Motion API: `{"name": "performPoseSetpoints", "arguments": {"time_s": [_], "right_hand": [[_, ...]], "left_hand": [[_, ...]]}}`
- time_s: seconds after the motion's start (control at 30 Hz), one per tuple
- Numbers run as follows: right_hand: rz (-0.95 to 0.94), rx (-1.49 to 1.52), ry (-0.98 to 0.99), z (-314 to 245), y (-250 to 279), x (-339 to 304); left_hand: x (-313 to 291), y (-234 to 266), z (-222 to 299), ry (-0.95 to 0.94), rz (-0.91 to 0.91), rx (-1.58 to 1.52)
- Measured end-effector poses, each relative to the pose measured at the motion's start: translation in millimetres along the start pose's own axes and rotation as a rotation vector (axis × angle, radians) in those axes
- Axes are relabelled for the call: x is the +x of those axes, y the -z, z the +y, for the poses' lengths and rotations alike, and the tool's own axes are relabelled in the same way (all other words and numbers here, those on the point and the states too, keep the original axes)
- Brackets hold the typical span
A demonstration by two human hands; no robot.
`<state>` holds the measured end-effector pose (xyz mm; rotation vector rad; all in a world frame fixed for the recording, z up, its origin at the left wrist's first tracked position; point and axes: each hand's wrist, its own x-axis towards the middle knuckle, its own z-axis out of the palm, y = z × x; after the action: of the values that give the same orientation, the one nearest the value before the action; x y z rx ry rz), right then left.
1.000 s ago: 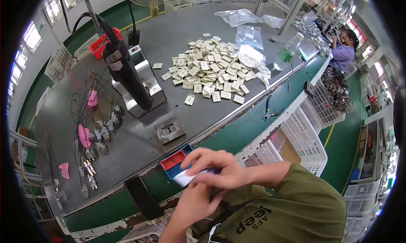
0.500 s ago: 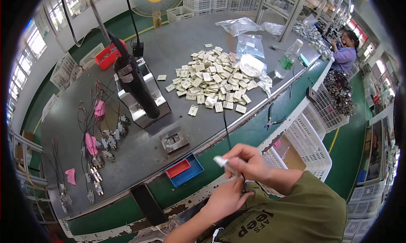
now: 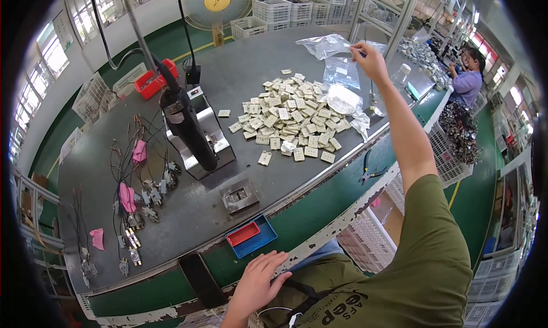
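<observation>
My right hand (image 3: pixel 370 63) is stretched out over the far right of the bench, closed in a pinch. From below it hangs a thin dark cable (image 3: pixel 372 90), with a small pale and metal piece near its lower end. Clear plastic bags (image 3: pixel 341 72) lie just left of that hand, and a clear bottle (image 3: pixel 401 76) stands to its right. By the front edge my left hand (image 3: pixel 264 279) has its fingers stretched out and holds nothing. Closest to it are a black phone-like slab (image 3: pixel 201 279) and a blue tray (image 3: pixel 264 237) with a small red tray (image 3: pixel 243 233) inside.
A heap of cream rectangular parts (image 3: pixel 291 114) covers the bench's middle. Left of it stand a black handheld tool (image 3: pixel 191 128) on a metal stand and a metal block fixture (image 3: pixel 240 196). Cabled connectors (image 3: pixel 151 194) lie farther left. Pliers (image 3: pixel 370 169) rest near the edge; a co-worker (image 3: pixel 468 80) sits beyond.
My hands have parted. The right one, which was at my lap with a pale connector and cable, has reached far out to the right; the left has opened and dropped lower left.
</observation>
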<state>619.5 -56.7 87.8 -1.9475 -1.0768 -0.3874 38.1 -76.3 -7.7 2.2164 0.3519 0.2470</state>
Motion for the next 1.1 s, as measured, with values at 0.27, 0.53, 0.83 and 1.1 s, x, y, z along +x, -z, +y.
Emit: {"name": "performPoseSetpoints", "arguments": {"time_s": [0.27,0.53,0.83,1.1], "right_hand": [[0.062,-0.328,0.082,31,-54,-54],[-0.075,-0.301,-0.350,30,-41,-44],[-0.509,0.489,0.102,-175,-59,-187],[-0.812,0.779,0.482,-262,-84,-290]], "left_hand": [[-14,13,-2,0.100,0.095,-0.065],[-19,9,-2,0.084,0.088,-0.062],[-29,33,-15,0.110,0.409,-0.155],[-14,53,-16,0.072,0.638,-0.054]]}}
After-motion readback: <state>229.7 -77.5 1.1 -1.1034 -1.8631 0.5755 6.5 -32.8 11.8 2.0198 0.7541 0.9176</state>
